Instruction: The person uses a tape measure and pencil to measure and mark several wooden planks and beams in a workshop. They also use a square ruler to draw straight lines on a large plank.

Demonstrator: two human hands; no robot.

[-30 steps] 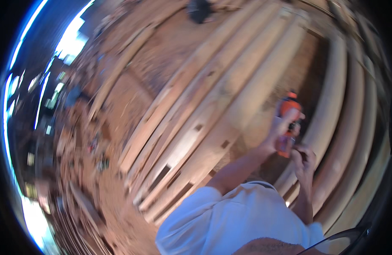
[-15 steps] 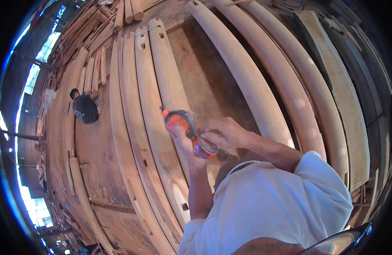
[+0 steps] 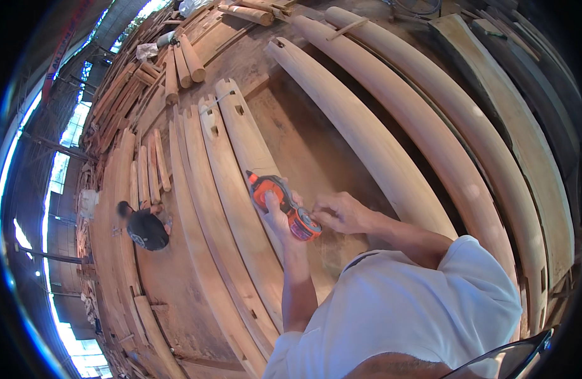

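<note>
My left hand (image 3: 279,219) is wrapped round an orange-and-black chalk line reel (image 3: 307,228), with the thumb lying along its upper body. The reel has a pointed orange tip at its far left end and a round drum at its near right end. Beside the drum is my right hand (image 3: 344,213), its fingers curled and pinched together close to the reel's edge. What those fingertips hold, if anything, is too small to make out. Below both hands runs a pale timber post (image 3: 243,136) with mortise holes near its far end.
Long rounded logs (image 3: 379,136) lie side by side on the right, beyond a gap. More squared timbers (image 3: 196,208) run along my left. A person in dark clothing (image 3: 147,229) crouches farther left. Short round logs (image 3: 190,58) and stacked boards fill the far left.
The view has shifted, so timbers and the crouching person appear lower. My left hand keeps its hold on the reel. My right hand has moved slightly rightward relative to the drum.
</note>
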